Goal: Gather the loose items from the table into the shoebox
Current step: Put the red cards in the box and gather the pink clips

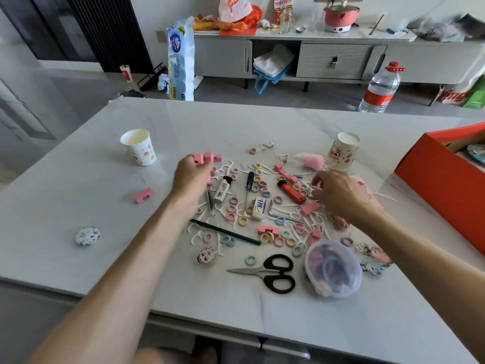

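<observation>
Here, grip of left hand (192,178) round pink blocks (207,157).

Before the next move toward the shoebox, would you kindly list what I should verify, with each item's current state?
1. Left hand grip on the pink blocks: ok, fingers curl round them.
2. Right hand holding anything: cannot tell; its curled fingertips are over the floss picks and blurred.
3. Shoebox open to receive: ok, no lid on it, at the table's right edge.
4. Way across to the shoebox: not ok; a paper cup stands roughly on that line.
5. Table gathered: not ok; scissors, lighter and a stray pink block remain.
</observation>
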